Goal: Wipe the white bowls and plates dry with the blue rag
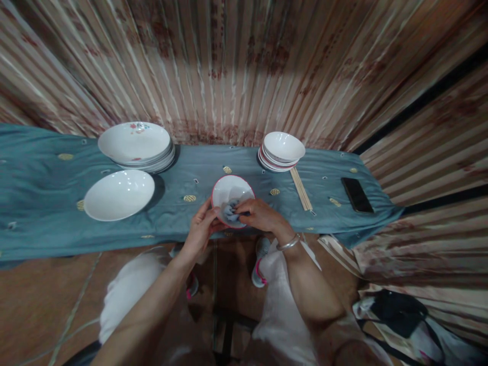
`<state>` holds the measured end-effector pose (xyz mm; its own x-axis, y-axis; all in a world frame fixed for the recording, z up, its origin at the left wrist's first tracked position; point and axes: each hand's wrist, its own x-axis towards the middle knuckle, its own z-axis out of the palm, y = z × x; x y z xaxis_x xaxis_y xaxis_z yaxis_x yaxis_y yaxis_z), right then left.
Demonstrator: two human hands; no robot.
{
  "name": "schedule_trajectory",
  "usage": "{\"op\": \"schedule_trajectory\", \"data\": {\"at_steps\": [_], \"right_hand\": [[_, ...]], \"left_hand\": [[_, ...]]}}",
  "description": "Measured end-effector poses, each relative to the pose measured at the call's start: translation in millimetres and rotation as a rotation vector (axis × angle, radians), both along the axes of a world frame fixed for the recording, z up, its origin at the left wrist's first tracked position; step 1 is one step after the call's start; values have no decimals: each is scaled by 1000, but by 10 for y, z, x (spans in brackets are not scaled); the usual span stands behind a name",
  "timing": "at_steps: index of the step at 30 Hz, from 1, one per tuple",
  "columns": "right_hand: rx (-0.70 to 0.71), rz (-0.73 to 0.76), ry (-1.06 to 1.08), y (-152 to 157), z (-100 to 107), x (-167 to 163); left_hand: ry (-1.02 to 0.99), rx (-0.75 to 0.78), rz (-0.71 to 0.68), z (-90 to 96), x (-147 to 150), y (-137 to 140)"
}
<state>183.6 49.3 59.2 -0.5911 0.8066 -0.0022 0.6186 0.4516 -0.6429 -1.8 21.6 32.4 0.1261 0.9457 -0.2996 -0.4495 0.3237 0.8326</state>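
A white bowl (233, 187) with a red rim sits between the two hands, at the near edge of a table spread with a blue-green cloth (183, 178). From where I watch, I see the left hand (204, 221) gripping the bowl's left side, thumb at the rim. The right hand (261, 216) reaches over the right rim, its fingers closed on a bunched grey-blue rag (231, 209) inside the bowl. I cannot tell whether the bowl rests on the cloth or is held just above it. A silvery bracelet (288, 243) circles the right wrist.

Beyond the hands to the left, I see a stack of plates (133, 142), the top one flower-patterned, and nearer, a single white dish (119, 195). To the right are stacked bowls (284, 146), with chopsticks (301, 190) running from their foot, and farther right a dark-screened phone (357, 194). The cloth carries printed yellow pineapples and little marks too small for me to read.
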Motion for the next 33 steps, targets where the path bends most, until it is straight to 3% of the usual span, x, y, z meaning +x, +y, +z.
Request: {"op": "schedule_trajectory", "data": {"at_steps": [10, 18, 26, 30, 33], "right_hand": [[223, -182, -247, 8, -92, -4], [417, -377, -109, 96, -226, -59], [409, -454, 73, 135, -260, -177], [355, -372, 175, 125, -223, -230], [238, -255, 269, 99, -191, -271]], "left_hand": [[21, -3, 28, -37, 4, 10], [-12, -7, -11, -11, 19, -9], [-35, -22, -35, 0, 42, -40], [-52, -38, -36, 3, 48, -40], [-60, -40, -21, 12, 34, -33]]}}
